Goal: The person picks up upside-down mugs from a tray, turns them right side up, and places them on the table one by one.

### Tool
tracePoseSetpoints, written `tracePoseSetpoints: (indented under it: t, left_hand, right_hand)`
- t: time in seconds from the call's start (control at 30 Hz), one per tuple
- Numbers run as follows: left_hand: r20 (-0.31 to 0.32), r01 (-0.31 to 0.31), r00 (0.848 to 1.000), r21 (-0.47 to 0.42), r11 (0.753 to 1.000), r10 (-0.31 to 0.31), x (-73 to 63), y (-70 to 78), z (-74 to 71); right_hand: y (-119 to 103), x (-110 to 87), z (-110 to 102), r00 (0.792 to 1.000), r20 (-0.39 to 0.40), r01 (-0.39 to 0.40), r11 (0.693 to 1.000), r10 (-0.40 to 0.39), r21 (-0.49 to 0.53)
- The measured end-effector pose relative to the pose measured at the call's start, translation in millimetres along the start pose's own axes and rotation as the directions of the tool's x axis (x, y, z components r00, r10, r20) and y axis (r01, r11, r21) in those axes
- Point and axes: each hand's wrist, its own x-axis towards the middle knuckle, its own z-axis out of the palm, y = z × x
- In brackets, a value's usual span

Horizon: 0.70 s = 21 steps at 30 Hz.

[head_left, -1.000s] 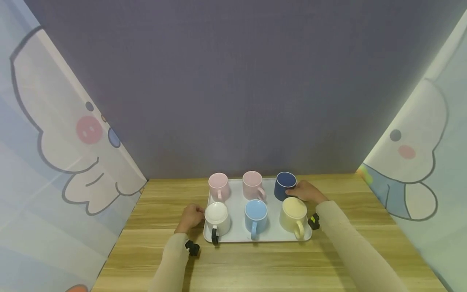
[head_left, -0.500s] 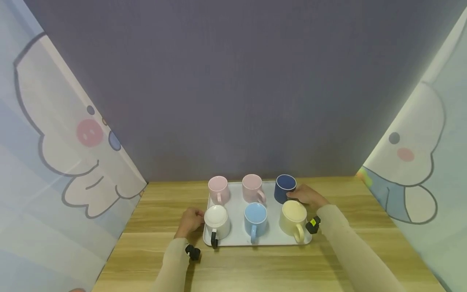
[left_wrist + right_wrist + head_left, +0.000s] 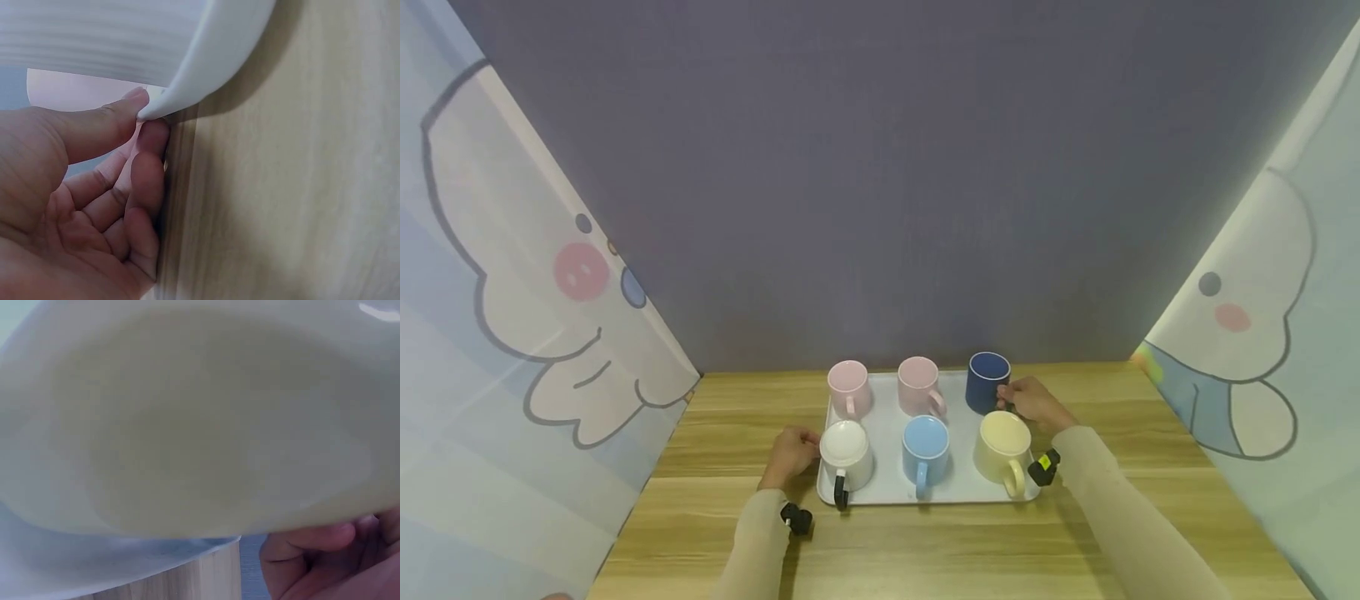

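My left hand (image 3: 793, 454) pinches the rim of the white tray (image 3: 181, 87) at its left side; in the left wrist view the thumb lies on top and the fingers curl below. At the tray's back right, my right hand (image 3: 1032, 398) grips the dark blue mug (image 3: 983, 387) by its handle side, thumb and fingers close together there. The right wrist view is mostly filled by the yellow mug (image 3: 187, 437), which hides the blue one; curled fingers (image 3: 319, 537) show at lower right. In the head view the yellow mug stands just in front of the right hand.
Two pink mugs, one at back left (image 3: 849, 390) and one at back middle (image 3: 918, 387), stand on the tray. In front are a white mug (image 3: 847, 458) with a black handle and a light blue mug (image 3: 925, 450). A grey wall (image 3: 917, 183) rises behind the wooden table (image 3: 917, 550).
The dark blue mug has shifted slightly up and back in the head view, and my right fingers have drawn together at its right side. The left hand and the other mugs keep their places.
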Motion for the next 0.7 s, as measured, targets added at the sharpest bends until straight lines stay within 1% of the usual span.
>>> tracePoseSetpoints:
  t: [0.1,0.33,0.47,0.6,0.7]
  left_hand:
    - [-0.003,-0.008,1.0,0.005,1.0,0.008,0.2,-0.5,0.2]
    - [-0.009,-0.018,1.0,0.005,1.0,0.018,1.0,-2.8,1.9]
    - [-0.009,-0.019,1.0,0.016,1.0,0.019,1.3,-3.3,1.8]
    - [-0.006,-0.005,1.0,0.008,1.0,0.005,1.6,-3.8,1.6]
    - [0.002,0.001,1.0,-0.009,1.0,-0.001,1.4,-3.6,2.8]
  right_hand:
    - [0.2,-0.1,1.9,0.998,-0.043,0.035,0.999,-0.036,-0.031]
    - [-3.7,-4.5,4.4,0.995,-0.086,0.041,0.999,-0.041,-0.003]
    - [-9.3,-8.6,3.7,0.99,-0.128,0.05,0.997,-0.057,-0.058]
    - [-16.2,-14.3,1.4,0.985,-0.159,0.054,0.993,-0.07,-0.102]
    - [-20.1,-18.9,-0.7,0.981,-0.173,0.068,0.992,-0.085,-0.103]
